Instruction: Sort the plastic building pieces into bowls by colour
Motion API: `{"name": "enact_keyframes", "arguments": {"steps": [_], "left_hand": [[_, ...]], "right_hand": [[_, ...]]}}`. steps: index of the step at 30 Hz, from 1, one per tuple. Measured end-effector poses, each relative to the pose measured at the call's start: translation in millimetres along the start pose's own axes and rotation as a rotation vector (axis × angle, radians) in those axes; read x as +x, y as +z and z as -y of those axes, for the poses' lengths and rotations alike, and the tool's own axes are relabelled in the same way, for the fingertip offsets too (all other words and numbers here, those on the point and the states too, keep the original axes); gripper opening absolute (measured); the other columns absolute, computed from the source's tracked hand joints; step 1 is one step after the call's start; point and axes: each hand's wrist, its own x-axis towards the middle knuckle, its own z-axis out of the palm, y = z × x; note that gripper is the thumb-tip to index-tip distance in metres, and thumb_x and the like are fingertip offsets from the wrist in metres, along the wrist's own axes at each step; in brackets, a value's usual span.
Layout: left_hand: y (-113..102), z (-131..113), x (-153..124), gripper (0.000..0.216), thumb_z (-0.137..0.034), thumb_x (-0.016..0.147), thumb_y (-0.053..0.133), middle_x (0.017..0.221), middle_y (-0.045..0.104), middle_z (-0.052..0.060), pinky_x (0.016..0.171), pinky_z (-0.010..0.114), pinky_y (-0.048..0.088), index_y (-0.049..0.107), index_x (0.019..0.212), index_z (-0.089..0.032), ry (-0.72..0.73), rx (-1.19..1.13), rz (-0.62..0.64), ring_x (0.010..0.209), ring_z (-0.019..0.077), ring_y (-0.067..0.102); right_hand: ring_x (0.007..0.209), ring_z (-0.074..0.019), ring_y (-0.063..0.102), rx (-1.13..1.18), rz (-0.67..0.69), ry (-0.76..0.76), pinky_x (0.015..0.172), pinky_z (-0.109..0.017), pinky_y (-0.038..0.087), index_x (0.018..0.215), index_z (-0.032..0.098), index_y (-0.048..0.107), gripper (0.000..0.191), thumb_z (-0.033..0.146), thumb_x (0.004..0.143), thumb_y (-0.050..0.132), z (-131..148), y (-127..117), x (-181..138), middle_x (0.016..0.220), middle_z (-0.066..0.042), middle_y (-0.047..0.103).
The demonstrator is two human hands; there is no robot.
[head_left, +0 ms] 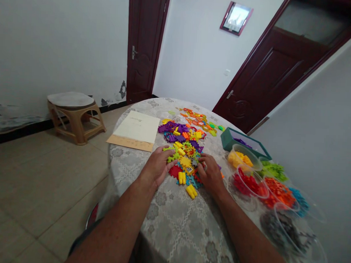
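Note:
A heap of colourful plastic gear pieces lies on the table in front of me. My left hand (159, 165) has its fingers and thumb around the edge of a lime-green gear (172, 157) at the heap's left side. On the other side, my right hand (212, 174) is closed with curled fingers beside a small grey piece (195, 162); what its fingertips hold is hidden. Between the hands lie a yellow gear (185, 162) and a red gear (175, 171). Nearer to me are two yellow block pieces, one (182, 178) on the heap and one (192, 192) on the cloth.
Clear tubs on the right hold yellow pieces (240, 159), red pieces (249, 183), orange pieces (280, 192) and grey pieces (290, 229). Behind them stands a green box (226, 140). A paper sheet (137, 126) lies at left on the patterned tablecloth (177, 228). A stool (77, 119) stands beyond.

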Motion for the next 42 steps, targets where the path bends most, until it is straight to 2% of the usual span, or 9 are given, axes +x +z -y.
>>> {"name": "enact_keyframes", "arguments": {"steps": [3, 9, 12, 18, 22, 25, 31, 36, 42], "left_hand": [[4.1, 2.5, -6.0, 0.032, -0.006, 0.080, 0.072, 0.105, 0.072, 0.011, 0.081, 0.032, 0.064, 0.062, 0.109, -0.018, -0.052, 0.010, 0.024, 0.098, 0.0203, 0.072], [8.8, 14.8, -15.1, 0.044, -0.004, 0.071, 0.071, 0.104, 0.075, 0.011, 0.069, 0.024, 0.058, 0.063, 0.113, -0.016, -0.103, 0.042, 0.214, 0.087, 0.0191, 0.073], [8.6, 19.9, -15.6, 0.054, 0.001, 0.064, 0.064, 0.101, 0.075, 0.009, 0.061, 0.021, 0.053, 0.064, 0.114, -0.017, -0.069, 0.055, 0.251, 0.082, 0.0180, 0.072], [11.4, 19.0, -10.9, 0.058, 0.002, 0.063, 0.060, 0.102, 0.072, 0.011, 0.069, 0.031, 0.062, 0.062, 0.118, -0.018, -0.067, 0.016, 0.054, 0.085, 0.0214, 0.072], [11.6, 17.0, -6.0, 0.053, 0.001, 0.068, 0.060, 0.109, 0.069, 0.013, 0.072, 0.038, 0.066, 0.061, 0.117, -0.018, -0.066, -0.027, -0.020, 0.090, 0.0224, 0.071], [10.6, 16.0, -4.4, 0.055, 0.002, 0.067, 0.058, 0.109, 0.068, 0.013, 0.072, 0.041, 0.067, 0.060, 0.118, -0.018, -0.082, -0.050, -0.030, 0.089, 0.0222, 0.069], [11.1, 14.1, -5.3, 0.064, 0.002, 0.058, 0.055, 0.108, 0.068, 0.011, 0.075, 0.039, 0.067, 0.060, 0.118, -0.019, -0.092, -0.072, -0.016, 0.091, 0.0211, 0.069], [11.6, 11.6, -7.2, 0.060, 0.001, 0.058, 0.056, 0.104, 0.068, 0.011, 0.073, 0.038, 0.066, 0.060, 0.115, -0.017, -0.081, -0.071, -0.018, 0.089, 0.0213, 0.068], [11.3, 11.6, -9.5, 0.056, 0.000, 0.058, 0.059, 0.101, 0.068, 0.010, 0.073, 0.036, 0.065, 0.062, 0.111, -0.018, -0.064, -0.068, 0.009, 0.086, 0.0206, 0.068]], "right_hand": [[0.124, -0.0282, 0.063, 0.072, -0.072, -0.034, 0.109, -0.050, 0.050, 0.106, 0.022, 0.063, 0.009, 0.021, 0.098, 0.058, 19.2, -10.3, 2.5, 0.129, -0.016, 0.067], [0.130, -0.0267, 0.061, 0.203, 0.056, -0.197, 0.110, -0.048, 0.050, 0.110, 0.024, 0.064, 0.015, 0.017, 0.097, 0.061, 65.6, -4.2, -3.0, 0.136, -0.014, 0.064], [0.131, -0.0268, 0.061, 0.262, 0.096, -0.245, 0.111, -0.048, 0.051, 0.117, 0.025, 0.065, 0.022, 0.017, 0.096, 0.063, 72.7, 0.0, -2.5, 0.136, -0.013, 0.065], [0.123, -0.0269, 0.064, 0.134, -0.017, -0.116, 0.107, -0.045, 0.051, 0.121, 0.021, 0.067, 0.023, 0.024, 0.101, 0.057, 30.5, 6.5, 45.0, 0.128, -0.014, 0.069], [0.120, -0.0288, 0.063, -0.202, 0.146, 0.016, 0.111, -0.042, 0.045, 0.124, 0.014, 0.070, 0.031, 0.023, 0.099, 0.055, -5.9, 26.2, 85.9, 0.124, -0.017, 0.072], [0.121, -0.0278, 0.061, -0.357, 0.287, 0.080, 0.113, -0.039, 0.039, 0.122, 0.013, 0.073, 0.031, 0.022, 0.101, 0.051, -16.6, 42.0, 102.1, 0.123, -0.017, 0.073], [0.110, -0.0262, 0.065, -0.348, 0.350, 0.151, 0.100, -0.034, 0.044, 0.108, 0.015, 0.078, 0.027, 0.022, 0.096, 0.055, -17.6, 51.2, 113.9, 0.112, -0.016, 0.076], [0.089, -0.0197, 0.068, -0.256, 0.427, 0.224, 0.076, -0.026, 0.046, 0.107, 0.020, 0.079, 0.027, 0.016, 0.086, 0.061, -20.5, 37.5, 110.6, 0.099, -0.006, 0.079], [0.075, -0.0173, 0.064, -0.170, 0.458, 0.241, 0.067, -0.026, 0.043, 0.088, 0.019, 0.075, 0.010, 0.019, 0.082, 0.068, -23.2, 18.6, 90.4, 0.084, -0.003, 0.075]]}}
